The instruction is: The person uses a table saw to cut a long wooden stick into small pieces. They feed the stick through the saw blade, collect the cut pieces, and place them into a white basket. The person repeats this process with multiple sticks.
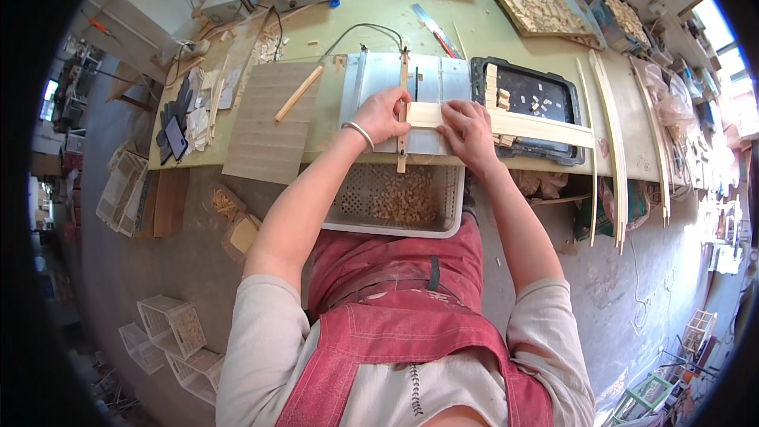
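"Where were the pale wooden strips (545,131)?"

"Side by side across the metal plate (368,91), their left ends close to the wooden crossbar (402,163) and their long tails reaching out over the black tray (553,83)."

"And the 2 hands?"

"The right hand (468,130) was closed across the strips, fingers over the top and thumb at the near edge. The left hand (381,116) had its fingers bent at the crossbar; I couldn't tell whether it gripped the bar, the strip ends or both."

"So which step was it?"

"Squaring the ends to the bar, I'd judge, in line with the dark slit (417,81), which looked like a blade's place."

"What did the next move call for?"

"Strips kept flat and even, fed steadily towards that slit, with fingertips clear of it."

"Anything beyond?"

"Small wooden blocks (504,98) sat in the tray, and more filled part of the pale plastic basket (456,207) below the table edge."
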Demonstrator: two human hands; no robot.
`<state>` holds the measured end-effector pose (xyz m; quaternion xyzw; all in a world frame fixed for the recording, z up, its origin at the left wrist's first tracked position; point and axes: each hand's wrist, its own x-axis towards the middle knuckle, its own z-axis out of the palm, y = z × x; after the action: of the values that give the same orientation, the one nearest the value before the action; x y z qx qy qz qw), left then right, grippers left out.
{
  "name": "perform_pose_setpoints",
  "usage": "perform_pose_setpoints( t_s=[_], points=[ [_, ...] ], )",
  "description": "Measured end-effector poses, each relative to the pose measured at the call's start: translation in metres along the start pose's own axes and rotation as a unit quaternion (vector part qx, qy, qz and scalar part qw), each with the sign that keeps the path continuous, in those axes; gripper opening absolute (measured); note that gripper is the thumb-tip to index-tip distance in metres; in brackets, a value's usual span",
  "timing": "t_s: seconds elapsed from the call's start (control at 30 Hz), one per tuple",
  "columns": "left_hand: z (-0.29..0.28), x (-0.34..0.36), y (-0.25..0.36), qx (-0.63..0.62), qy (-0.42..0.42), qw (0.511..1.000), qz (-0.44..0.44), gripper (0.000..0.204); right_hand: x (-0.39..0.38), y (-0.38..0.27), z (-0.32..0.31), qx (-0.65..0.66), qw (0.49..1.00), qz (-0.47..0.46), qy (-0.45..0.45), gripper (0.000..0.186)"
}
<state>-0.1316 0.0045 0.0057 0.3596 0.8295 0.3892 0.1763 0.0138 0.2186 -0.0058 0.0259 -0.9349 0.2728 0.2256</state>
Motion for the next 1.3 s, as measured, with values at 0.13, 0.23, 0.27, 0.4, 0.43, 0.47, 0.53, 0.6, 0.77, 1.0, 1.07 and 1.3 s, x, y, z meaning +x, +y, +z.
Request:
perform_pose_setpoints(
  t_s=[0.13,0.23,0.27,0.4,0.43,0.47,0.53,0.6,0.77,1.0,1.07,1.3],
  points=[
    [-0.001,0.01,-0.005,-0.001,0.008,1.0,0.006,0.045,0.007,0.005,0.003,0.001,1.0,0.004,0.004,0.034],
    [-0.004,0.017,-0.009,-0.005,0.013,1.0,0.005,0.045,0.013,0.006,0.005,0.001,1.0,0.01,0.007,0.034],
    [-0.004,0.019,-0.008,-0.006,0.014,1.0,0.006,0.045,0.015,0.008,0.005,-0.002,1.0,0.011,0.009,0.034],
    [-0.008,0.026,-0.009,-0.008,0.009,1.0,0.002,0.044,0.022,0.011,0.006,0.008,1.0,0.02,-0.001,0.034],
    [-0.008,0.028,-0.01,-0.006,0.01,1.0,0.004,0.044,0.024,0.012,0.006,0.006,1.0,0.024,-0.002,0.034],
    [-0.009,0.031,-0.011,-0.003,0.011,1.0,0.006,0.045,0.026,0.012,0.005,0.004,1.0,0.028,-0.003,0.034],
    [-0.009,0.035,-0.013,-0.001,0.011,1.0,0.007,0.045,0.028,0.013,0.006,0.005,0.999,0.034,-0.004,0.034],
    [-0.011,0.039,-0.013,-0.002,0.009,1.0,0.005,0.045,0.031,0.016,0.007,0.009,0.999,0.038,-0.003,0.035],
    [-0.017,0.048,-0.007,-0.007,-0.006,1.0,-0.025,0.045,0.037,0.022,0.011,0.005,0.999,0.047,0.003,0.036],
    [-0.019,0.042,-0.002,0.088,-0.046,0.995,0.003,0.048,0.037,0.023,0.012,0.002,0.999,0.054,0.001,0.037],
    [-0.018,0.025,0.003,0.128,-0.065,0.989,0.017,0.05,0.026,0.02,0.01,0.004,0.999,0.048,0.0,0.037],
    [-0.03,-0.019,0.019,-0.022,-0.218,0.976,-0.006,0.032,-0.021,-0.009,-0.007,0.01,1.0,0.016,-0.007,0.038]
  ],
)
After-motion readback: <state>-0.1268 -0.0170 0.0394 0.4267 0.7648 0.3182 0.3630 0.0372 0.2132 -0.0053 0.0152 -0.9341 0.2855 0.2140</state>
